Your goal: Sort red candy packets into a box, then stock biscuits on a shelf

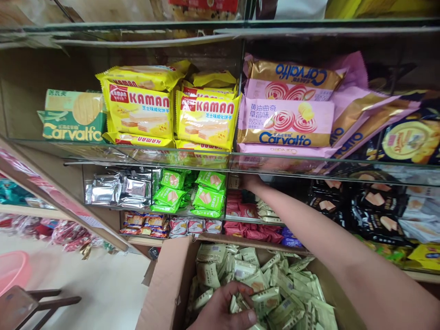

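My left hand is down in an open cardboard box, its thumb and fingers curled around a small pale green snack packet. Many more pale green packets are heaped loosely around it in the box. My right arm stretches across the box into the lower shelf, where my right hand is partly in shadow under the glass and its fingers are hidden. Just below that hand stand red packets and a small stack of pale packets.
Above is a glass shelf edge holding yellow wafer packs and pink cookie packs. Green packets and silver packets lie left of my right hand, black packets to its right. A stool stands at lower left.
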`<state>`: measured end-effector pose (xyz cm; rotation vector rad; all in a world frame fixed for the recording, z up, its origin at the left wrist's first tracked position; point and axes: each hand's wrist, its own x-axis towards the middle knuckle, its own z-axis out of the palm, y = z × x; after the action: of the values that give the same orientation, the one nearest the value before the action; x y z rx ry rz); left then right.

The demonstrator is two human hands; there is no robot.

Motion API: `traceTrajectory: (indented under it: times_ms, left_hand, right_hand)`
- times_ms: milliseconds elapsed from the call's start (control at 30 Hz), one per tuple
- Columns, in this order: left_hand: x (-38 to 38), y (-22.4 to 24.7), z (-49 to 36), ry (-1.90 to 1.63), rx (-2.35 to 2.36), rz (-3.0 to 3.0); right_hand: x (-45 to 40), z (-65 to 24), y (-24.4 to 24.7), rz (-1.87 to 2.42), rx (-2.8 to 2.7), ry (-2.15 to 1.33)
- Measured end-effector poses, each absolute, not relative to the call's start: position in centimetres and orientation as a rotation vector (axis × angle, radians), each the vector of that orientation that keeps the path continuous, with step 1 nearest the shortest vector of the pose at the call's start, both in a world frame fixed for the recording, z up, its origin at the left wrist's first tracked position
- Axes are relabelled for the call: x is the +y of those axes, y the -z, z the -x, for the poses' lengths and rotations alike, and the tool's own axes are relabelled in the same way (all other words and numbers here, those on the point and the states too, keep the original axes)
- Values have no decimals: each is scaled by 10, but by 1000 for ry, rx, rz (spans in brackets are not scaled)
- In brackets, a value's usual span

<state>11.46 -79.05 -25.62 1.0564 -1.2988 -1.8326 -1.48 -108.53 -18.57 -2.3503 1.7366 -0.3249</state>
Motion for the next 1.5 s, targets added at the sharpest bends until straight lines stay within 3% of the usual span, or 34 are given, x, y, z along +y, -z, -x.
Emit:
traceTrajectory:
  times_ms: [267,433,567,667,833,1067,1200,1333,1400,1500]
  left_hand:
    - [-792,261,-115,1650,-1350,-1182]
    - [-798,238,-106,1611,-827,-1287]
    - [-809,209,-93,1449,-764,-1294]
    - [-814,197,-87,1545,-816,-1137]
    - [-812,192,-79,1732,-879,-945]
    - [-810,209,-66,1404,-1040,-1059]
    - [-813,207,-77,1252,-1296,-1123]
    - [-811,202,-87,1449,-1544,-1062]
    - [-806,202,-84,1521,-1581,-1016]
    - [-800,206,-74,1570,-1344,-1042]
  right_hand:
    - [-1054,23,146,2415,1752,387]
    - [-950,41,132,2464,1628,582]
    - [-856,65,156,2180,1287,770]
    - [-821,80,179,1917,1337,831]
    - [-808,92,196,1341,1301,1167]
    - [-805,84,197,749,1025,1444]
    - [-808,92,193,1135,1206,1455]
    - [-814,97,179,1724,1254,1035]
    - [-815,93,177,1808,1222,908]
    - [-814,86,184,1763,1337,1007]
